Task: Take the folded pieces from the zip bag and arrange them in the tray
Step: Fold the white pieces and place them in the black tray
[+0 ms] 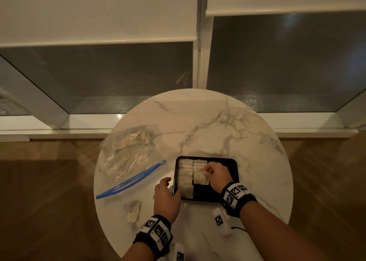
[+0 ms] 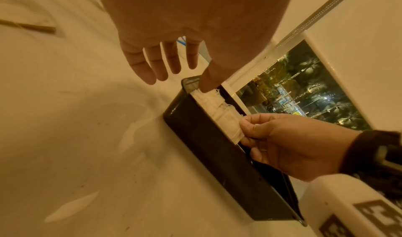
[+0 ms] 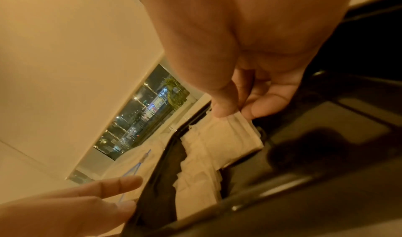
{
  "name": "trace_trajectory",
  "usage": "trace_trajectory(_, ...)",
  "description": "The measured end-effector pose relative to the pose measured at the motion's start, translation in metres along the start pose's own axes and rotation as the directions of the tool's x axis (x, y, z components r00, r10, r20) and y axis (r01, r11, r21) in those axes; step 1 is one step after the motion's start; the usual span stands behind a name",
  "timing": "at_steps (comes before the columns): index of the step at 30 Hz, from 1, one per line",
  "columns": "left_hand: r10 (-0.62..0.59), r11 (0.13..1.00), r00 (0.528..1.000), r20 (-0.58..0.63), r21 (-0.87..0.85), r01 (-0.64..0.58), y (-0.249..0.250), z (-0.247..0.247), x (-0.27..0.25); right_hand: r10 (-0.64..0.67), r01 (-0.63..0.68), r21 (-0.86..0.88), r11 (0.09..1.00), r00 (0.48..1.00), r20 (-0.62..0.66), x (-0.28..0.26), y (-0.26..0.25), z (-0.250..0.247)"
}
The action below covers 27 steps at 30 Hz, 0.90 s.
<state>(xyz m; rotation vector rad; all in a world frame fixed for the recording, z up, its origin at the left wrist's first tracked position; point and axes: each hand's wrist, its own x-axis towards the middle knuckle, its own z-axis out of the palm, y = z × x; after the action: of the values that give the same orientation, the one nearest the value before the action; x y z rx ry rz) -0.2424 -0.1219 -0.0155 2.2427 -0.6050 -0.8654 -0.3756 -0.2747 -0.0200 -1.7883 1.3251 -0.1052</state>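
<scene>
A black tray point(image 1: 206, 193) sits on the round marble table and holds several pale folded pieces point(image 1: 185, 178) in two columns. My right hand point(image 1: 205, 171) is inside the tray and pinches the edge of a folded piece point(image 3: 230, 137) between thumb and forefinger, on the right column. My left hand point(image 1: 168, 185) lies at the tray's left rim with straight, spread fingers point(image 2: 161, 63); its thumb touches a piece at the tray's edge. The clear zip bag point(image 1: 126, 156) with a blue zip lies to the left, unzipped, with more pieces inside.
One loose folded piece point(image 1: 133, 211) lies on the table point(image 1: 217, 126) near its front left edge. The tray's right half point(image 3: 326, 137) is bare. Behind the table are a window sill and dark glass; wooden floor surrounds it.
</scene>
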Motion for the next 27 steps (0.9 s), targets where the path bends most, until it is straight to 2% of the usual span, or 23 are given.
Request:
trace_trajectory(10, -0.072, 0.996, 0.995, 0.068, -0.039, 0.075, -0.011, 0.002, 0.006, 0.042, -0.044, -0.047, 0.998, 0.999, -0.030, 0.017, 0.002, 0.017)
trace_trajectory(14, -0.089, 0.993, 0.992, 0.091, -0.072, 0.095, -0.011, 0.002, 0.009, 0.058, -0.059, -0.017, 0.998, 0.997, -0.051, 0.017, 0.001, 0.017)
trace_trajectory(27, -0.098, 0.995, 0.992, 0.085, -0.028, 0.101, -0.007, -0.004, 0.006, 0.072, -0.065, 0.074, 0.995, 0.993, -0.090, 0.011, 0.003, 0.014)
